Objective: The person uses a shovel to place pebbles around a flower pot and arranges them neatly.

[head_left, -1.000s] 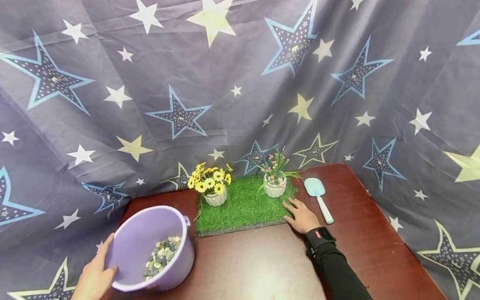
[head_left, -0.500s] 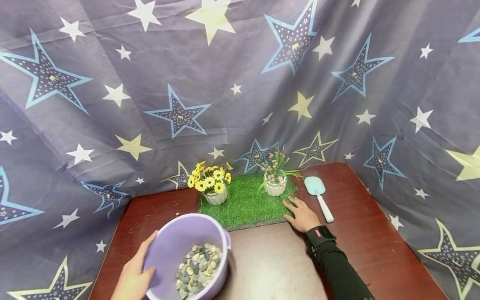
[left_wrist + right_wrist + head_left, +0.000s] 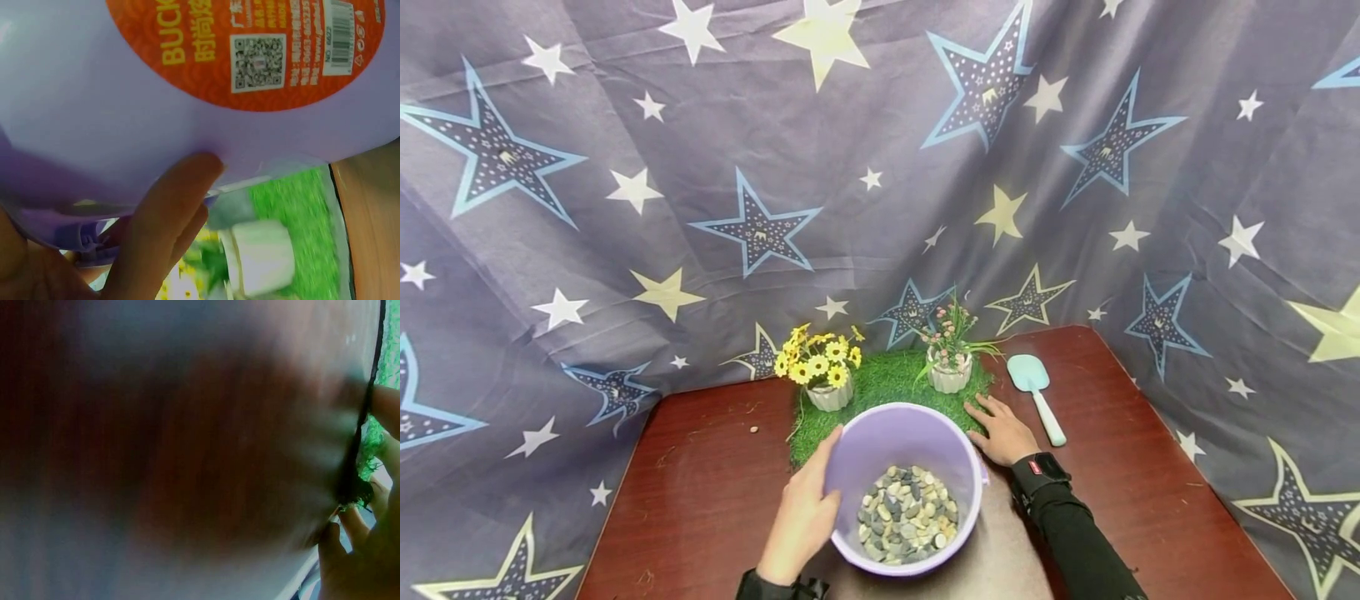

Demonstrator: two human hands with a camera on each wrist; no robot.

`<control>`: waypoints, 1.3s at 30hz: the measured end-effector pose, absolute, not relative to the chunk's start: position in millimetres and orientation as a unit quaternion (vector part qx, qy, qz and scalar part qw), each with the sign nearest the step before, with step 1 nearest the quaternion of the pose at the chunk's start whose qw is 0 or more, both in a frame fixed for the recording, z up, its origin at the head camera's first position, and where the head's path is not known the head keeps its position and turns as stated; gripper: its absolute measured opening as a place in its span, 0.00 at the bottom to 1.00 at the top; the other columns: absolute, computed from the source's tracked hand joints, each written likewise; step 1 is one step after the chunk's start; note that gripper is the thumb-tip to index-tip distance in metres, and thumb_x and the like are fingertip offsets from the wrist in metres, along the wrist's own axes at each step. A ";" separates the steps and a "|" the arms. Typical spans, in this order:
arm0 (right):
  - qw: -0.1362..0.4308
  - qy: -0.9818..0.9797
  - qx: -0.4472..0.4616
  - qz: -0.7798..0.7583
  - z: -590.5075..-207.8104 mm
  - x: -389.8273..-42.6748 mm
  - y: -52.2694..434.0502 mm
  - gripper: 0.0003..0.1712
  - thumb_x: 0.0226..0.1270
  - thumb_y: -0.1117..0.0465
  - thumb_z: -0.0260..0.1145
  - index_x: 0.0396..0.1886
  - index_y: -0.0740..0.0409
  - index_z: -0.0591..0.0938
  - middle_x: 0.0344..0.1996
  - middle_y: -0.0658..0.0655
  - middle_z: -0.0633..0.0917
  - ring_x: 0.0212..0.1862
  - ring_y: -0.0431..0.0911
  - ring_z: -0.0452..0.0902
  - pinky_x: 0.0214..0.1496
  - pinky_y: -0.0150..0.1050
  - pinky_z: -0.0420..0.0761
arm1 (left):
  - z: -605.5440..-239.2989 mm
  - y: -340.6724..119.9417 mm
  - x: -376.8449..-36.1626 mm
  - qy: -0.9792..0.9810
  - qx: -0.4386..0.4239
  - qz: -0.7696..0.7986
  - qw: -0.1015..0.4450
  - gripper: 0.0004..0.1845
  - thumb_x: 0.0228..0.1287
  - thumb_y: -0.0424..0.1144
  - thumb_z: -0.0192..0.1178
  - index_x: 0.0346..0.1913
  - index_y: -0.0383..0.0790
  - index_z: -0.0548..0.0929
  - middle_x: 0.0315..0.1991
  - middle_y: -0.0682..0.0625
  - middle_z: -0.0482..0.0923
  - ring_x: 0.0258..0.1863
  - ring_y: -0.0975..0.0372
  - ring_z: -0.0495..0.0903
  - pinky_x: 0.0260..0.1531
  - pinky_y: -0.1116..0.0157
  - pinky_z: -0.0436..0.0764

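Note:
My left hand [image 3: 807,507] grips a purple plastic bucket [image 3: 897,440] by its left rim. In the left wrist view my fingers [image 3: 167,232] lie along the bucket's outer wall below an orange label [image 3: 250,50]. Grey and tan pebbles [image 3: 908,512] lie in the bucket's bottom. The bucket is over the front edge of a green grass mat [image 3: 891,382], in the middle of the table. My right hand [image 3: 1002,433] rests flat and open at the mat's front right corner, just right of the bucket. The right wrist view is blurred; it shows the mat's edge [image 3: 382,440].
On the mat stand a white pot of yellow flowers [image 3: 826,373] and a white pot of pink flowers [image 3: 950,360]. A teal scoop [image 3: 1037,392] lies right of the mat. One loose pebble [image 3: 753,430] lies on the brown table [image 3: 700,492]. Star-patterned cloth [image 3: 850,167] surrounds the table.
My left hand has carried the bucket from the table's left front to the middle, in front of the mat. The right hand has stayed where it was.

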State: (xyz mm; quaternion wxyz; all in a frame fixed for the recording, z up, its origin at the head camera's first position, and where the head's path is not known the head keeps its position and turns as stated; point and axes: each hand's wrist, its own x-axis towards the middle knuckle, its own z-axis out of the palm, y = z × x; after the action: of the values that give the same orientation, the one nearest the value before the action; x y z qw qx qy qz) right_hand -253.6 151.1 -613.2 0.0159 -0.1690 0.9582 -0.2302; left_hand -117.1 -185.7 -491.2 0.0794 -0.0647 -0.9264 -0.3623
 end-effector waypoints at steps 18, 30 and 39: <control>0.048 0.958 -0.153 -0.238 -612.7 -254.6 149.2 0.35 0.75 0.51 0.64 0.78 0.52 0.70 0.80 0.63 0.63 0.81 0.64 0.53 0.70 0.62 0.72 | -489.1 -167.8 -123.0 -0.930 -0.074 -0.355 0.068 0.47 0.53 0.22 0.56 0.80 0.48 0.65 0.73 0.39 0.73 0.68 0.42 0.76 0.64 0.41 0.75; -0.009 0.958 -0.168 -0.233 -599.6 -266.7 167.2 0.33 0.73 0.54 0.66 0.75 0.55 0.74 0.72 0.67 0.73 0.71 0.67 0.69 0.65 0.65 0.74 | -490.6 -165.9 -127.5 -0.928 -0.081 -0.358 0.067 0.46 0.54 0.23 0.56 0.80 0.48 0.64 0.74 0.40 0.71 0.69 0.43 0.74 0.66 0.42 0.74; -0.117 0.965 0.058 -0.227 -590.9 -284.6 212.8 0.37 0.68 0.49 0.66 0.67 0.70 0.71 0.55 0.76 0.74 0.55 0.72 0.72 0.51 0.67 0.76 | -488.2 -167.2 -125.3 -0.928 -0.074 -0.362 0.056 0.47 0.54 0.22 0.55 0.81 0.50 0.64 0.74 0.40 0.71 0.70 0.43 0.74 0.66 0.41 0.74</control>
State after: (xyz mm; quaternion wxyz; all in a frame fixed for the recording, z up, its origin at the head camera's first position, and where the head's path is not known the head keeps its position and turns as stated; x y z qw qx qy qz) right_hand -284.6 212.8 -590.9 -0.1167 0.0577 0.9651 -0.2274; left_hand -125.3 -167.2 -488.2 0.0556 -0.0741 -0.9277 -0.3617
